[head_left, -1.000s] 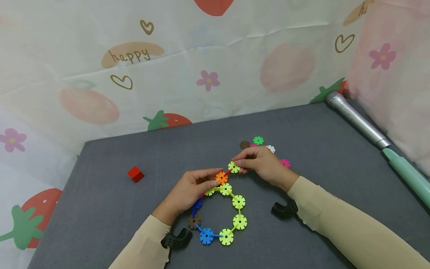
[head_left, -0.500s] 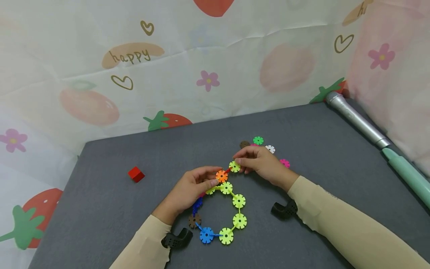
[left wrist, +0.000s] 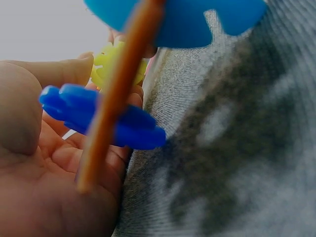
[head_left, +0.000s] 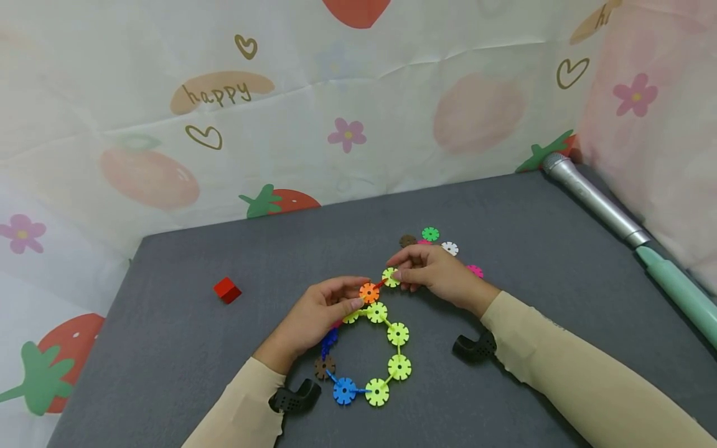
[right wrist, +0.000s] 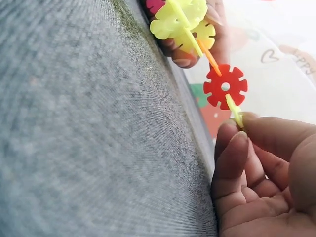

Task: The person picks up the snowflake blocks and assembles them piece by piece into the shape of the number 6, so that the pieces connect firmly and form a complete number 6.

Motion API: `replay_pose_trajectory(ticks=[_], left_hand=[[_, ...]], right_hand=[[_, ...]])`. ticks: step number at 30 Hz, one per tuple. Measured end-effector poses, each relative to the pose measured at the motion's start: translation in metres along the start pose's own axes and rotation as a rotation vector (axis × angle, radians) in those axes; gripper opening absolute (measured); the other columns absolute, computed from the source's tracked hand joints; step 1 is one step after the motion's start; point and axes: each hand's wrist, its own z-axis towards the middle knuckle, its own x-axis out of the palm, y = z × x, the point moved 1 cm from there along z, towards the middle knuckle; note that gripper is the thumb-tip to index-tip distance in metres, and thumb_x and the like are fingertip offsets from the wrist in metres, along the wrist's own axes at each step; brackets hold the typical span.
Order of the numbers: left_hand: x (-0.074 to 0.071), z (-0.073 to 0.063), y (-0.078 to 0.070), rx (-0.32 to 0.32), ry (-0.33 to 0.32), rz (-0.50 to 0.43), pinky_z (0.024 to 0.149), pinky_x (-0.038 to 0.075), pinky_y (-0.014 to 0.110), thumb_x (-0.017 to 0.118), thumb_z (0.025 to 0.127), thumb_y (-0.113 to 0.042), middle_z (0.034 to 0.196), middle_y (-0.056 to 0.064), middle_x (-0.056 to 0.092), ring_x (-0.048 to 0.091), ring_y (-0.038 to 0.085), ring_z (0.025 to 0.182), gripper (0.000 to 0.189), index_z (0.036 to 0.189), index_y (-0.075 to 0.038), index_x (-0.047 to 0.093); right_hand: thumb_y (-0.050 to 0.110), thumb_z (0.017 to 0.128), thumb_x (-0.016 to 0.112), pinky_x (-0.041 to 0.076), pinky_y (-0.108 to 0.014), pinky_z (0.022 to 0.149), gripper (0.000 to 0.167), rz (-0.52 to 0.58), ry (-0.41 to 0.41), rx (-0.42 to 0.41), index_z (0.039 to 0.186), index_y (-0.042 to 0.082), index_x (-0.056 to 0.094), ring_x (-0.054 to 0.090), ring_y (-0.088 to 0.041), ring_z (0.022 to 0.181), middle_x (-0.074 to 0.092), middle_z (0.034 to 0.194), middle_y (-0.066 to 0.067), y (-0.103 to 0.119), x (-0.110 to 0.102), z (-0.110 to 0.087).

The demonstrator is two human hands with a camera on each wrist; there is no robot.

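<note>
A chain of notched plastic discs forms a ring, with yellow-green discs (head_left: 398,334) along its right side and a blue disc (head_left: 344,391) and brown disc (head_left: 324,368) at lower left. My left hand (head_left: 308,320) grips the top of the ring between thumb and fingers, beside an orange disc (head_left: 369,293). From there a red disc (right wrist: 225,87), seen edge-on from the head, leads to another yellow-green disc (head_left: 390,277). My right hand (head_left: 439,275) pinches that one between thumb and fingertips. Dark blue discs (left wrist: 136,129) hang close by the left palm.
Behind the right hand lie loose discs: green (head_left: 431,234), brown (head_left: 407,241), white (head_left: 450,248) and pink (head_left: 475,271). A red cube (head_left: 226,290) sits to the left on the grey table (head_left: 185,354). A microphone (head_left: 596,199) lies along the right edge.
The ring and the orange disc have shifted slightly away from me. Both hands keep their holds, and the right thumb has moved a little on its disc.
</note>
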Motion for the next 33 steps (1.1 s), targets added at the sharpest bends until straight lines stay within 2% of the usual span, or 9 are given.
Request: replay_pose_trajectory(ticks=[12,18,24,28,33], left_hand=[[-0.0008,0.0010,-0.0001,0.010,0.002,-0.007,0.082,0.055,0.033,0.071,0.109,-0.020,0.121,0.010,0.072,0.067,0.027,0.104,0.042,0.149,-0.007,0.067],[-0.0006,0.0009,0.0001,0.005,-0.001,-0.007,0.081,0.054,0.032,0.071,0.109,-0.021,0.120,0.009,0.072,0.067,0.027,0.103,0.042,0.148,-0.008,0.067],[-0.0005,0.0005,-0.0002,0.001,-0.003,-0.004,0.079,0.053,0.031,0.072,0.109,-0.021,0.120,0.009,0.072,0.066,0.027,0.102,0.042,0.148,-0.008,0.067],[-0.0007,0.0005,0.0004,0.004,-0.002,-0.007,0.077,0.052,0.031,0.071,0.109,-0.020,0.120,0.009,0.072,0.065,0.026,0.101,0.041,0.148,-0.008,0.067],[-0.0009,0.0009,0.0013,0.007,-0.001,-0.008,0.076,0.052,0.030,0.071,0.109,-0.019,0.119,0.009,0.072,0.065,0.026,0.099,0.041,0.148,-0.007,0.067]], right_hand=[[0.007,0.106,0.072,0.059,-0.035,0.076,0.016,0.056,-0.044,0.020,0.119,-0.002,0.074,0.067,-0.028,0.085,0.070,0.100,-0.016,-0.0021,-0.0023,0.0006],[-0.001,0.106,0.069,0.063,-0.035,0.082,0.013,0.222,-0.053,0.043,0.116,-0.008,0.065,0.075,-0.024,0.087,0.070,0.102,-0.018,-0.0016,-0.0026,-0.0002],[-0.005,0.107,0.063,0.063,-0.036,0.086,0.006,0.359,-0.020,0.087,0.111,-0.009,0.063,0.078,-0.026,0.090,0.067,0.104,-0.019,-0.0006,0.0007,-0.0005],[-0.003,0.110,0.060,0.063,-0.034,0.086,0.005,0.372,-0.004,0.118,0.110,-0.008,0.063,0.079,-0.026,0.092,0.064,0.106,-0.019,0.0008,0.0032,-0.0014],[-0.001,0.110,0.062,0.063,-0.033,0.082,0.007,0.352,-0.013,0.148,0.107,-0.007,0.066,0.077,-0.024,0.087,0.066,0.103,-0.017,0.0015,0.0056,-0.0021]])
